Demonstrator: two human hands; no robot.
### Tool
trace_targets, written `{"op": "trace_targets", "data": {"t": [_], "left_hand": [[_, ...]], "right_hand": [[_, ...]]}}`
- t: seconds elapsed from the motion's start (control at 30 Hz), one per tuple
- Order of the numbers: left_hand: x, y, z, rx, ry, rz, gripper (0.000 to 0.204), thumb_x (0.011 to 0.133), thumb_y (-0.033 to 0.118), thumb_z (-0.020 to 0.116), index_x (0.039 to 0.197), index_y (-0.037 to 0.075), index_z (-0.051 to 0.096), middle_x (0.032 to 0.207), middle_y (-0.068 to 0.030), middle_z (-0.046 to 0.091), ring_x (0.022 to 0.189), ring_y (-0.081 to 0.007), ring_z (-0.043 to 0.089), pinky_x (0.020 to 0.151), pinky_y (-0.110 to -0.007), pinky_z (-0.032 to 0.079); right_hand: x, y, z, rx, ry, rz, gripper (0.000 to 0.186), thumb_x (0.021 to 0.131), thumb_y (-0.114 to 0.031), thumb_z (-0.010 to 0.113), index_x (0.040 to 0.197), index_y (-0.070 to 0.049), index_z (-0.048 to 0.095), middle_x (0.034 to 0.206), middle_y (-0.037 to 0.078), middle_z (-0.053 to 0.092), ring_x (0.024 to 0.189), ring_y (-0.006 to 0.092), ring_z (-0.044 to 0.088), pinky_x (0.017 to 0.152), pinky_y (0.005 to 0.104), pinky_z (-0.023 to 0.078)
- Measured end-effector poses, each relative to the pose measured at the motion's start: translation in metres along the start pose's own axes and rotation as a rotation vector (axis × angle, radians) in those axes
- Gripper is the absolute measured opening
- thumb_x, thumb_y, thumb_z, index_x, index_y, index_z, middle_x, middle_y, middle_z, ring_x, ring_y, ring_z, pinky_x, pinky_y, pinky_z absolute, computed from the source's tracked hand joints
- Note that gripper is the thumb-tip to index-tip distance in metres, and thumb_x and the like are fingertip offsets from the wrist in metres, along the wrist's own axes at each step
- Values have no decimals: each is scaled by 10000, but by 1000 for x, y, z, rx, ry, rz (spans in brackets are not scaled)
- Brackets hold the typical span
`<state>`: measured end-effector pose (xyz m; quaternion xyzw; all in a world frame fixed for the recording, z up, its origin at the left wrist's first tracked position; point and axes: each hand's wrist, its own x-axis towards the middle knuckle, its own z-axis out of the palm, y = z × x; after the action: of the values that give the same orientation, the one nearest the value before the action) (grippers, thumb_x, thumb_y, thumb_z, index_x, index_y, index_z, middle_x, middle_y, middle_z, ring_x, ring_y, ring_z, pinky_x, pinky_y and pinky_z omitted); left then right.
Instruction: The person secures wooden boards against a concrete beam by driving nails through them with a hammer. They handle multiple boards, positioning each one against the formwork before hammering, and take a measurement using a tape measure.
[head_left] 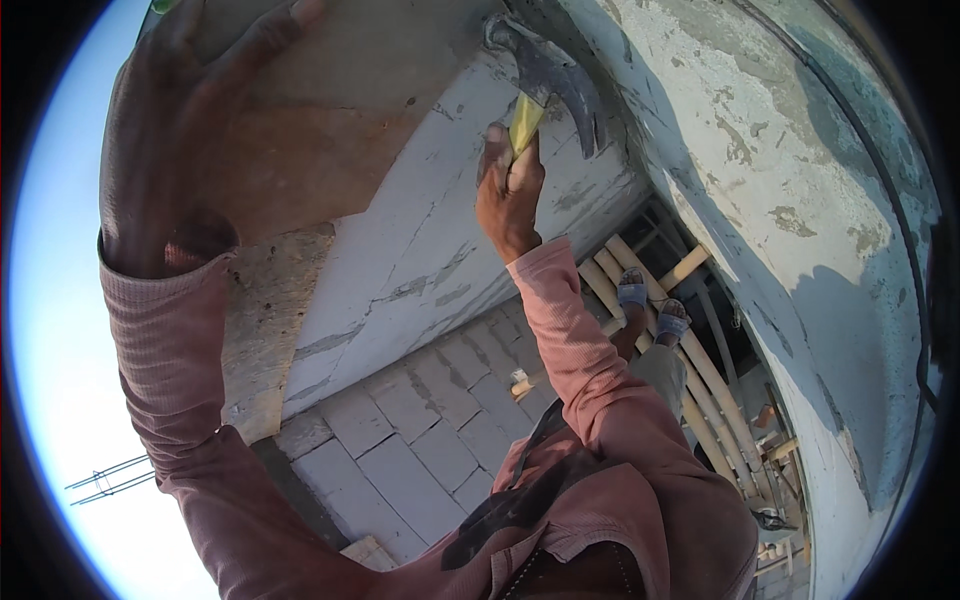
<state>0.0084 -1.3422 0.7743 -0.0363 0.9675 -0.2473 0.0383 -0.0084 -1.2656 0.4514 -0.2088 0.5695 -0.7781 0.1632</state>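
My right hand (512, 195) is closed round the yellow handle of a claw hammer (552, 82). The hammer's dark metal head is up near the corner between the white wall (400, 265) and the weathered wall on the right. At the upper left, my left hand (165, 130) is raised with thumb and fingers apart, in front of a brown board (320, 160). Whether its palm touches the board cannot be made out. The fingertips run past the picture's top edge. Below the board hangs a rough, stained plywood piece (265, 335).
Bamboo poles (705, 395) lie under my sandalled feet (668, 318), above a gap. A peeling plaster wall (790, 180) stands on the right, with a black cable (890, 190) along it. Grey block masonry (400, 440) is below; thin rods (110, 480) stick out at left.
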Motion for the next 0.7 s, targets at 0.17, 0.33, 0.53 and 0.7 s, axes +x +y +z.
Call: {"op": "trace_targets", "data": {"t": [0.17, 0.33, 0.53, 0.7], "left_hand": [[-6, 8, -9, 90, -15, 82, 468, 851, 285, 700, 1305, 181, 650, 1234, -203, 614, 1003, -352, 693, 868, -412, 572], [-7, 0, -6, -148, -76, -139, 486, 856, 359, 709, 1301, 174, 650, 1245, -215, 604, 1015, -366, 688, 863, -438, 577], [-6, -6, 2, -67, 55, 63, 465, 833, 264, 715, 1291, 214, 648, 1303, -212, 573, 1080, -389, 664, 914, -427, 561], [35, 40, -23, 58, -240, 105, 646, 857, 380, 725, 1411, 132, 503, 1411, -193, 517, 1242, -312, 568, 1070, -410, 443]], "right_hand": [[-27, 8, -16, 494, 176, -158, 284, 1054, -264, 519, 935, -15, 453, 567, 18, 403, 451, 103, 386, 433, 283, 337], [4, 7, 0, 133, 38, 3, 322, 1054, -296, 524, 944, -1, 456, 553, 4, 414, 455, 91, 407, 441, 272, 357], [-3, 8, 8, 73, 34, -40, 309, 1047, -275, 544, 990, 23, 487, 565, -12, 439, 474, 70, 429, 438, 245, 341], [-3, 19, 5, 413, 220, 58, 345, 1055, -328, 524, 978, 6, 484, 592, -9, 419, 490, 70, 389, 451, 258, 336]]}}
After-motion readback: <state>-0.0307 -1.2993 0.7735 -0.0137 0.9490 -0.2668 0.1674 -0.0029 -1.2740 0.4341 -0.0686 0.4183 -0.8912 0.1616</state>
